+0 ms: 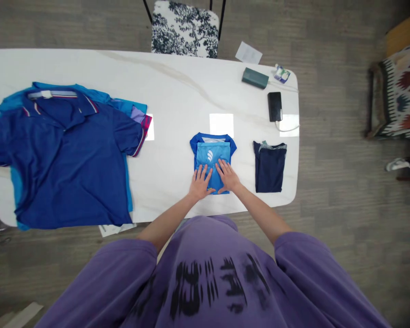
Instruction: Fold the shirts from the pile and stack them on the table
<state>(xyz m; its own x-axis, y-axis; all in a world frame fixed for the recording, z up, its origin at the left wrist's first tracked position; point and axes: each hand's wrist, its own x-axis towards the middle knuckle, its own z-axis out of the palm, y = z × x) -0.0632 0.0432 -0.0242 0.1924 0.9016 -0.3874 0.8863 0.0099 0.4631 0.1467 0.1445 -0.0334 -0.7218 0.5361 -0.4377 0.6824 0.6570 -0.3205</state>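
Note:
A blue T-shirt (213, 151) lies folded into a compact rectangle on the white table, a small white logo facing up and its darker blue collar and shoulders showing at the far end. Flat on its near left part rests my left hand (201, 183), fingers spread. My right hand (227, 176) presses on the near right part, also with fingers apart. To the right sits a folded navy garment (269, 168), touched by neither hand. Spread out on the left is a dark blue polo shirt (71, 168), lying over several other shirts in light blue, purple and pink.
A green power bank (255, 78), a black phone-like device (275, 106) with a white cable and a small packet (282, 74) are at the table's (177, 105) far right corner. Beyond the far edge stands a patterned chair (185, 29). A patterned fabric seat (403, 95) is farther right.

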